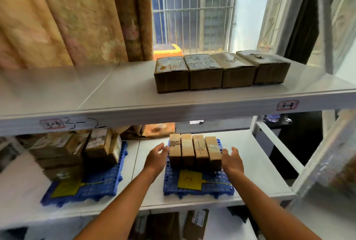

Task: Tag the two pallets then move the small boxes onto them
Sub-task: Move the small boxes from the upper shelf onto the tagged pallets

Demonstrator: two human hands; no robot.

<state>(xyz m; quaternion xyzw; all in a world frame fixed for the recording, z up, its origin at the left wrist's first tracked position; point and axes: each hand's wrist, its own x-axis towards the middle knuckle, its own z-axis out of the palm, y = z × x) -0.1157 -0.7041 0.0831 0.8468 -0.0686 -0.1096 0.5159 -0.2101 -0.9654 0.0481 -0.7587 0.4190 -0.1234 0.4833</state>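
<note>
Two blue plastic pallets lie on the lower shelf. The right pallet carries a yellow tag and a row of several small cardboard boxes standing side by side. My left hand is open just left of that row; my right hand is open just right of it, fingers apart, neither clearly gripping. The left pallet has its own yellow tag and a stack of several brown boxes. Another row of several larger brown boxes sits on the upper shelf.
The upper shelf's front edge overhangs the lower shelf and bears handwritten labels. A white shelf upright stands to the right. Curtains hang at the back left, a barred window behind. More boxes sit below.
</note>
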